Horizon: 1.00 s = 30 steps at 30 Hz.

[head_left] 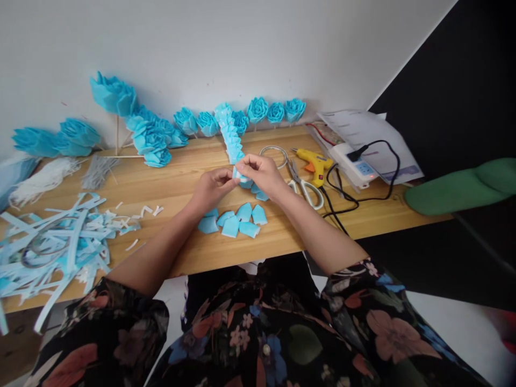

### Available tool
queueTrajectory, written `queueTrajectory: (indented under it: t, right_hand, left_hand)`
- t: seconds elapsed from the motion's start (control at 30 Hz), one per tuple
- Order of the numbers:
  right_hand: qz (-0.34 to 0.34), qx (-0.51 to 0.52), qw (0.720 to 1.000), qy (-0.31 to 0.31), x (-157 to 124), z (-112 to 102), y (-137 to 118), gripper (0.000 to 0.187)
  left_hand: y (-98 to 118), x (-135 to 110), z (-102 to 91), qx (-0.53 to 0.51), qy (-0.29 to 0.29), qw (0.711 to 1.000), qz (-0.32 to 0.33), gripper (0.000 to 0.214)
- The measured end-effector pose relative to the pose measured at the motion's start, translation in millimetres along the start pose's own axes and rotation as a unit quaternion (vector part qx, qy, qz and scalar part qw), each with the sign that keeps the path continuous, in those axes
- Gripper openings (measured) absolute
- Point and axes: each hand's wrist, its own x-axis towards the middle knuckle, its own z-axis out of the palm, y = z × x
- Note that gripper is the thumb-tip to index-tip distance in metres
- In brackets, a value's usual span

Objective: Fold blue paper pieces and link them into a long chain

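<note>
My left hand [214, 188] and my right hand [261, 173] meet over the middle of the wooden table. Pinched between their fingertips is a small light-blue petal piece [236, 173]; its lower part is covered by fingers. Just beyond, a long strip of overlapping blue petals [229, 134] stretches toward the wall. Several loose blue petals [230, 226] lie on the wood in front of my wrists, and a few more are partly hidden beneath my right hand.
Scissors [303, 185], a tape ring [274, 156] and a yellow glue gun [314, 161] lie right of my hands. A power strip [358, 165] has a black cable plugged in. Blue flowers [258, 110] line the wall. Cut scraps [72, 242] are heaped at left.
</note>
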Motion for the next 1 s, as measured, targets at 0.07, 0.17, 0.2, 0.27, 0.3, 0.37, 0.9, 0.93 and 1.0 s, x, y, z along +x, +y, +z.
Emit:
queueTrajectory:
  t: [0.07, 0.17, 0.2, 0.27, 0.3, 0.37, 0.9, 0.93, 1.0]
  right_hand:
    - [0.000, 0.008, 1.000, 0.008, 0.0, -0.6, -0.1, 0.042]
    - [0.012, 0.034, 0.999, 0.023, 0.7, -2.4, -0.7, 0.048]
    - [0.022, 0.045, 0.998, 0.024, 1.1, -2.9, -1.1, 0.050]
    - [0.043, 0.060, 0.997, 0.022, 2.0, -3.6, -1.7, 0.054]
    - [0.049, 0.061, 0.997, 0.021, 2.3, -3.8, -1.9, 0.055]
    - [0.046, 0.056, 0.997, 0.016, 2.6, -3.8, -2.0, 0.052]
    - [0.035, 0.001, 0.999, 0.034, 2.3, -2.9, 0.5, 0.023]
    - [0.033, 0.003, 0.999, 0.038, 2.4, -2.4, 1.0, 0.023]
    - [0.026, 0.005, 0.999, 0.036, 2.2, -1.3, 2.0, 0.024]
  left_hand:
    - [-3.2, 0.4, -0.2, -0.008, 0.008, 1.000, -0.003, 0.032]
    - [-6.3, 1.1, -0.7, -0.046, 0.030, 0.998, -0.023, 0.034]
    - [-6.2, 1.3, -1.1, -0.061, 0.042, 0.997, -0.029, 0.034]
    - [-4.4, 1.9, -2.4, -0.082, 0.067, 0.994, -0.038, 0.035]
    - [-3.0, 2.1, -3.2, -0.089, 0.077, 0.992, -0.042, 0.035]
    - [-0.1, 2.5, -4.8, -0.100, 0.092, 0.990, -0.049, 0.034]
    - [2.9, 1.0, -4.5, -0.043, 0.238, 0.970, 0.034, 0.030]
    - [6.1, -0.6, -3.2, -0.007, 0.238, 0.969, 0.061, 0.029]
    - [11.3, -4.0, -0.3, 0.051, 0.210, 0.972, 0.096, 0.024]
